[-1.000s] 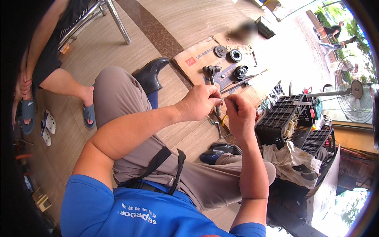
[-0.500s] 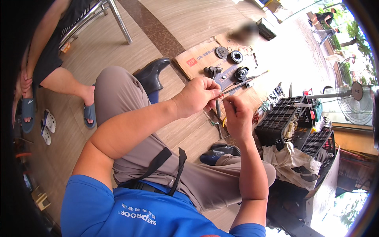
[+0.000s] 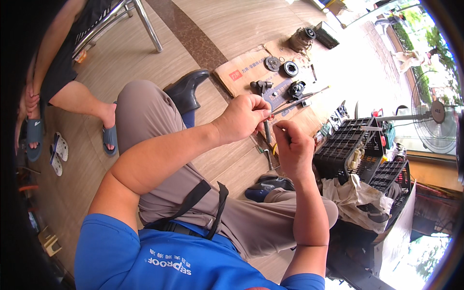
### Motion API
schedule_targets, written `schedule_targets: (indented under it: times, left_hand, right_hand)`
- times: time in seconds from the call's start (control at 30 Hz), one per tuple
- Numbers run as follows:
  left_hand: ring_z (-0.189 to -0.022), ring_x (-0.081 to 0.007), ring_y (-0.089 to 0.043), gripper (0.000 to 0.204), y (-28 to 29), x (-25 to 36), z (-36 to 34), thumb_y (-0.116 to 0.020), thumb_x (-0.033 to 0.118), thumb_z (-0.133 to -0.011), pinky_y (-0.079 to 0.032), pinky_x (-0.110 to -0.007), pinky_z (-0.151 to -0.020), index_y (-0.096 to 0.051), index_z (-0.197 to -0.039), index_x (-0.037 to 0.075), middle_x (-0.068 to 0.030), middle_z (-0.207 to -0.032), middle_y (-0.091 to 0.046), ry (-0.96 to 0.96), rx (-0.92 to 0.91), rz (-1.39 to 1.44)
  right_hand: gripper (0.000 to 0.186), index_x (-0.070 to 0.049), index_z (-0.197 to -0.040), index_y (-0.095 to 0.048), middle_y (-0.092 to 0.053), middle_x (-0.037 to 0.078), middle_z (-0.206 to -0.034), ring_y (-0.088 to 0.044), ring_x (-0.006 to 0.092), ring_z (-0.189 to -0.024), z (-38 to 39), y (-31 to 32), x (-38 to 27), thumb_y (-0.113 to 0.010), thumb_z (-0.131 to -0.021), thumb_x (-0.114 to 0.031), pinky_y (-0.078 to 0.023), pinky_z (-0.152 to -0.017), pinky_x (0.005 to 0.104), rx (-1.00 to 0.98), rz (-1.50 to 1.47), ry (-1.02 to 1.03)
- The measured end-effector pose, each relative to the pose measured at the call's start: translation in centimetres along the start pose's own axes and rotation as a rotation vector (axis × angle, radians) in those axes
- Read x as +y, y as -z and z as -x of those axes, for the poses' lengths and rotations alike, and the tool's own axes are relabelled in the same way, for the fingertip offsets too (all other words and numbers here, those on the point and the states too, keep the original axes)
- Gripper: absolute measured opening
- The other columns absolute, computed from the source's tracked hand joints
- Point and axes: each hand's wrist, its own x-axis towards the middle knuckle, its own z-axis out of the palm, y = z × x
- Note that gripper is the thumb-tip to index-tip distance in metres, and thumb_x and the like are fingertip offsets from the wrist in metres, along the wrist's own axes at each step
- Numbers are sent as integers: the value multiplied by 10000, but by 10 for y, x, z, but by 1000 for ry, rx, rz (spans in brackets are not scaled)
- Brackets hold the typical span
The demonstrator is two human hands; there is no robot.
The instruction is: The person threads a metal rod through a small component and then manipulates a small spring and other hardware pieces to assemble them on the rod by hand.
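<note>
My left hand (image 3: 244,117) pinches a tiny copper-coloured piece (image 3: 271,117) between thumb and forefinger; its exact kind is too small to tell. A short gap away, my right hand (image 3: 296,149) is closed, thumb against curled fingers. Whatever it may hold is hidden. Just beyond both hands lies a hammer (image 3: 261,87), its handle partly behind my left fingers. Farther off on flattened cardboard (image 3: 231,76) are a round metal disc (image 3: 272,63), a dark pulley-like ring (image 3: 290,68) and a black machine part (image 3: 296,89).
A cylindrical metal housing (image 3: 300,40) stands at the cardboard's far edge, beside a dark box (image 3: 327,35). Black plastic crates (image 3: 338,145) with cloth (image 3: 355,195) are at my right, near a fan (image 3: 436,112). Another person's leg (image 3: 82,102) and a metal-legged chair (image 3: 149,26) are at left.
My right hand has moved slightly right and downward, widening the gap to my left hand. The left hand stays nearly in place with the tiny piece.
</note>
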Motion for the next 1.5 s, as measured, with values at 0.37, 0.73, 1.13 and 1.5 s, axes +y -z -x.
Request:
schedule_targets:
  times: [0.37, 0.73, 1.13, 1.5]
  left_hand:
    - [-593, -67, -563, 83, -8, -6, 2, -570, 57, -962, -464, -218, -527, -595, -898, 10, -16, -731, -600, -19, -89, -195]
    - [-593, -78, -563, 76, -9, -8, 4, -583, 60, -951, -466, -259, -541, -610, -934, -9, -44, -750, -642, 5, -114, -143]
    - [-611, -60, -577, 82, -8, -2, 4, -564, 82, -968, -474, -211, -533, -592, -918, 23, -5, -759, -611, 27, -77, -188]
    - [-585, -90, -580, 94, -9, -8, 2, -626, 74, -931, -485, -269, -547, -641, -902, -14, -51, -738, -654, 44, -44, -195]
  right_hand:
    - [49, -69, -912, -666, -634, 139, -686, -637, 273, -597, -7, 7, 1, -666, -886, -111, -482, -560, 346, 92, 6, 20]
    - [72, -46, -913, -666, -607, 112, -635, -588, 181, -551, -13, 2, 17, -663, -897, -117, -455, -540, 314, 138, -17, 1]
    - [50, -31, -907, -656, -541, 53, -593, -473, 83, -546, -15, -3, 27, -655, -899, -80, -400, -516, 264, 156, -153, 7]
    - [66, -50, -937, -660, -628, 141, -718, -623, 246, -613, -12, 1, 17, -657, -887, -93, -479, -581, 329, 97, -59, 69]
